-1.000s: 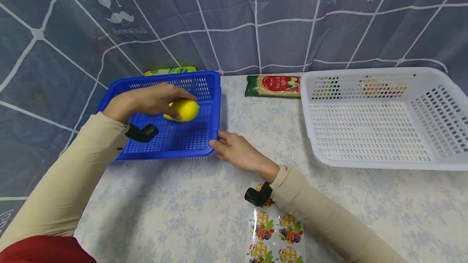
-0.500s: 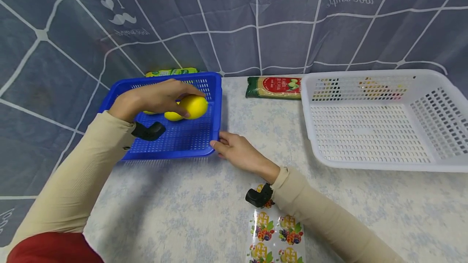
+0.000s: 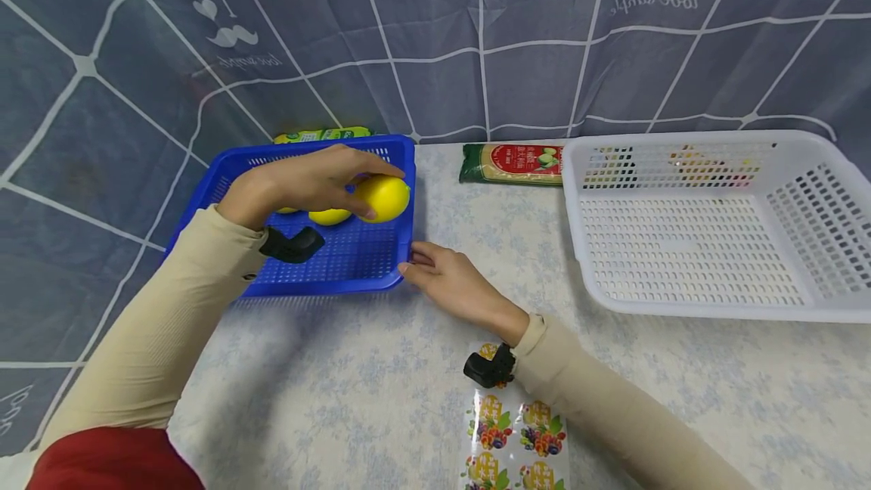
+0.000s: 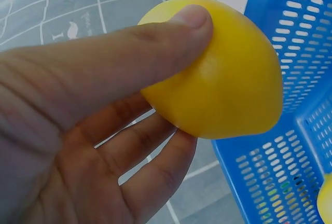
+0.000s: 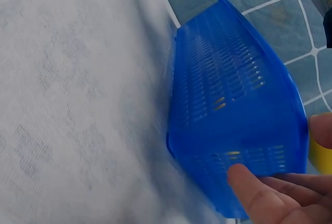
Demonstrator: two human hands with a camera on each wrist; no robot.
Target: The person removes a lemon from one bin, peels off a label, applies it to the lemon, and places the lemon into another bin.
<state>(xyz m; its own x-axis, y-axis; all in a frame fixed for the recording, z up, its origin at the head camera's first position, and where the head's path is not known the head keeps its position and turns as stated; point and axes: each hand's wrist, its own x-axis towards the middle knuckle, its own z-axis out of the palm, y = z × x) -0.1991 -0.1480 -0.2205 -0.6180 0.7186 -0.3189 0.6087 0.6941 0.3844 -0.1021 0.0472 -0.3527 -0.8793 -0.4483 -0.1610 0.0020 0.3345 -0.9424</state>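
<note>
Left hand [image 3: 299, 184]: grip clenched round a yellow lemon [image 3: 384, 198], held over the blue basket [image 3: 340, 259], centre-left of frame.
Right hand [image 3: 452, 282]: relaxed fingers pressed the basket's near right corner on the tabletop [image 3: 354, 399].

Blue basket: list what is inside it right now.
Inside the blue basket, two yellow lemons lie partly hidden under the left hand. That hand holds a third lemon above the right rim. Whatever else sits beneath the hand is covered.
</note>
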